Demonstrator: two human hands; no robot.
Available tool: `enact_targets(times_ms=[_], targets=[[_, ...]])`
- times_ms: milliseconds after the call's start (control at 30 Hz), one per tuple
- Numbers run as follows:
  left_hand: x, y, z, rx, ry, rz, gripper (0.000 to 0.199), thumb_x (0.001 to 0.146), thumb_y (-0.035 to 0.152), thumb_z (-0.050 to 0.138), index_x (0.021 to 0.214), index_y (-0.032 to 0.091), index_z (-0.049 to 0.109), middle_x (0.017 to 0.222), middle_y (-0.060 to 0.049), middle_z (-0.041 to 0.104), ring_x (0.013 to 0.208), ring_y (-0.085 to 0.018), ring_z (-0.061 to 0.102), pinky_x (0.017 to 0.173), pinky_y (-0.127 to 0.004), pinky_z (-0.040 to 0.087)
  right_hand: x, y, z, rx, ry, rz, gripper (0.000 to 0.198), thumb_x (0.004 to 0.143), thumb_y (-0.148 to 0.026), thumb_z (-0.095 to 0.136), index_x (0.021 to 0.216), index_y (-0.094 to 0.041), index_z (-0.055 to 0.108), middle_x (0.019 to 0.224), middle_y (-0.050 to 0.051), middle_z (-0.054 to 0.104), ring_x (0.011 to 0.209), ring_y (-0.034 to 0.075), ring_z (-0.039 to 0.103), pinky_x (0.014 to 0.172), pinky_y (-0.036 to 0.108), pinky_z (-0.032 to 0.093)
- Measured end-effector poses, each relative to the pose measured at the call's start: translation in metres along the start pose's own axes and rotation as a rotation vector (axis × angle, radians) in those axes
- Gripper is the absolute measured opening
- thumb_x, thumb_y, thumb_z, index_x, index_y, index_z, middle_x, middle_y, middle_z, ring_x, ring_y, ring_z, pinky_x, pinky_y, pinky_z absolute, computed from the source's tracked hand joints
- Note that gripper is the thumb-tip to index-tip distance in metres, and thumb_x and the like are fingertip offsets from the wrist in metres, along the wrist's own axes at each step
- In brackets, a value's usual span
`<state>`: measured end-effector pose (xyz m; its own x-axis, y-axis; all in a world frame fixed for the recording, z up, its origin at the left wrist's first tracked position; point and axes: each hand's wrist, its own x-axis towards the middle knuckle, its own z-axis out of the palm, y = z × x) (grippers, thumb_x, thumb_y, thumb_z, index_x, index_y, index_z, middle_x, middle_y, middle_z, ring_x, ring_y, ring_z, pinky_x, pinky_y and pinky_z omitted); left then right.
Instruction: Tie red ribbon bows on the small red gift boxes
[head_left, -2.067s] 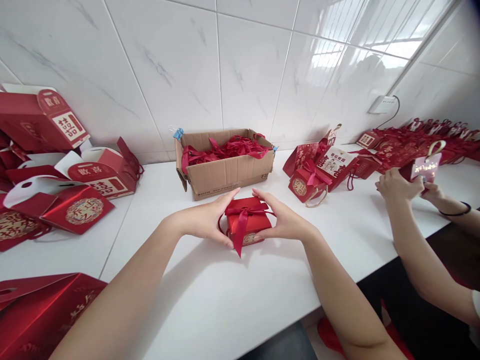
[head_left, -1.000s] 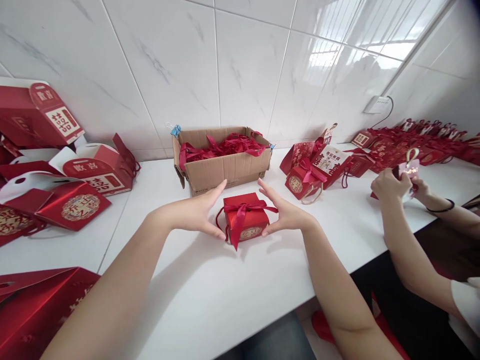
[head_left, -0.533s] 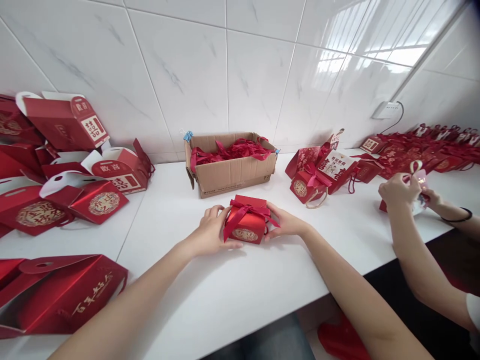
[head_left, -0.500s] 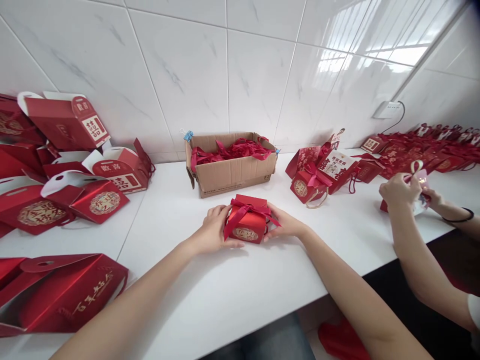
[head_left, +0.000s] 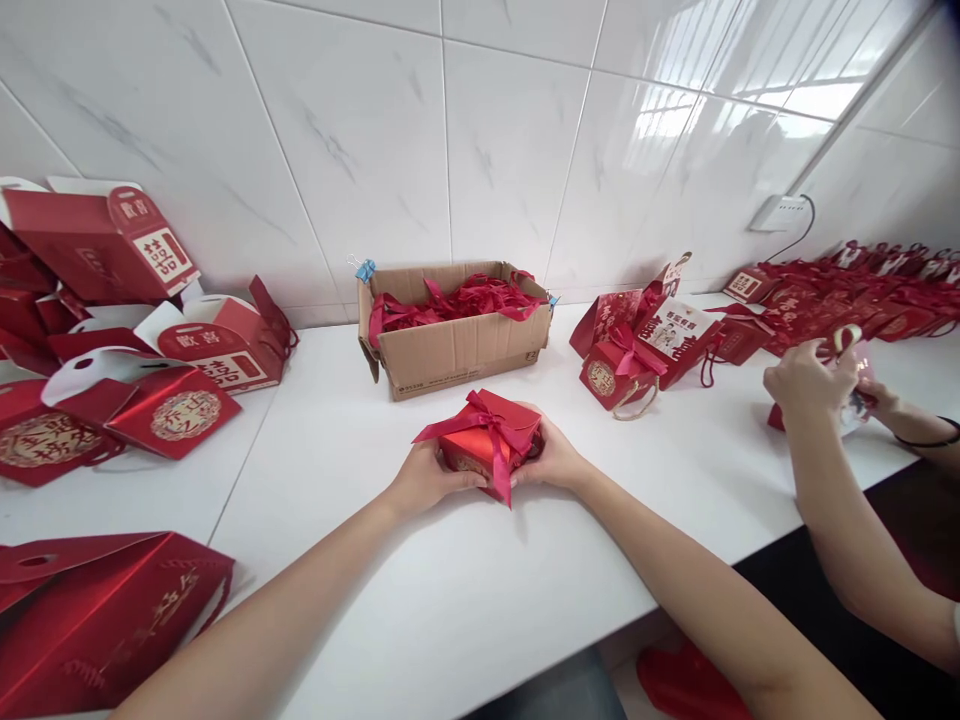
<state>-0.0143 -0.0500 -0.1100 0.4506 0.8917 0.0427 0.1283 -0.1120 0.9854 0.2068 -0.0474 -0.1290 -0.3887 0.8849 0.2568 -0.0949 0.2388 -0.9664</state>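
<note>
A small red gift box (head_left: 461, 446) with a gold emblem on its front is held between my hands, just in front of the cardboard box. A dark pink ribbon (head_left: 491, 433) is tied in a bow over its top, one tail hanging down the front. My left hand (head_left: 427, 480) grips the left side, thumb along the lower front edge. On the other side my right hand (head_left: 553, 452) wraps the right face, its far fingers hidden behind the box. Whether the box rests on the table or is slightly lifted, I cannot tell.
Behind stands a cardboard box (head_left: 465, 352) filled with dark pink ribbons. Several red gift boxes (head_left: 196, 408) crowd the left side. To the right sits a bowed red box (head_left: 606, 375) among others. Farther right, a co-worker's hands (head_left: 814, 375) handle another package.
The gift box has turned in my hands, so its emblem faces more to the left and the ribbon tail hangs in front. My view has shifted slightly right.
</note>
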Motion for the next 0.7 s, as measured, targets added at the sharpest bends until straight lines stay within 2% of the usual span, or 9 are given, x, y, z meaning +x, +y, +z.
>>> enact_targets(times_ms=[133,233,333,433,567,700], targets=[[-0.001,-0.004,-0.004,0.022,0.047,0.104,0.087,0.054,0.032,0.086,0.131,0.024,0.045,0.132,-0.012,0.054,0.127,-0.035,0.045,0.105,-0.053,0.038,-0.002,0.003,-0.012,-0.077,-0.054,0.056,0.130,0.045,-0.032,0.092,0.146,-0.032,0.010,0.146,0.015,0.035,0.134,0.031,0.039,0.108,0.049,0.035],[-0.001,-0.006,-0.007,0.060,0.068,0.099,0.096,0.054,0.034,0.086,0.137,0.028,0.037,0.139,-0.012,0.047,0.131,-0.036,0.039,0.108,-0.055,0.032,-0.003,0.004,-0.024,-0.171,-0.043,0.030,0.136,0.042,-0.036,0.092,0.147,-0.035,0.005,0.154,0.015,0.019,0.142,0.031,0.024,0.113,0.051,0.024],[0.000,-0.007,-0.007,0.060,0.041,0.122,0.082,0.060,0.035,0.084,0.131,0.024,0.044,0.131,-0.013,0.053,0.127,-0.034,0.045,0.104,-0.054,0.036,-0.004,0.005,-0.029,-0.204,-0.058,0.022,0.135,0.044,-0.039,0.091,0.147,-0.037,0.004,0.155,0.014,0.015,0.143,0.030,0.020,0.113,0.052,0.022],[0.000,-0.007,-0.007,0.053,0.035,0.132,0.072,0.063,0.036,0.082,0.125,0.021,0.049,0.126,-0.013,0.058,0.120,-0.032,0.051,0.101,-0.052,0.040,-0.007,0.004,-0.024,-0.230,-0.063,0.001,0.135,0.045,-0.039,0.091,0.147,-0.037,0.002,0.153,0.015,0.019,0.141,0.030,0.026,0.113,0.052,0.021],[-0.001,-0.007,-0.005,0.080,0.077,0.142,0.069,0.066,0.036,0.080,0.125,0.021,0.049,0.124,-0.013,0.060,0.115,-0.031,0.054,0.098,-0.049,0.043,-0.013,0.000,-0.008,-0.186,0.070,-0.051,0.127,0.050,-0.039,0.089,0.147,-0.034,0.007,0.149,0.015,0.028,0.135,0.029,0.037,0.112,0.049,0.027],[-0.005,-0.005,-0.001,0.111,0.072,0.148,0.052,0.074,0.038,0.073,0.119,0.019,0.055,0.115,-0.012,0.064,0.108,-0.030,0.060,0.092,-0.046,0.048,-0.018,-0.003,0.011,-0.060,0.131,0.073,0.134,0.049,-0.042,0.089,0.148,-0.031,0.001,0.151,0.017,0.024,0.134,0.033,0.037,0.107,0.051,0.036]])
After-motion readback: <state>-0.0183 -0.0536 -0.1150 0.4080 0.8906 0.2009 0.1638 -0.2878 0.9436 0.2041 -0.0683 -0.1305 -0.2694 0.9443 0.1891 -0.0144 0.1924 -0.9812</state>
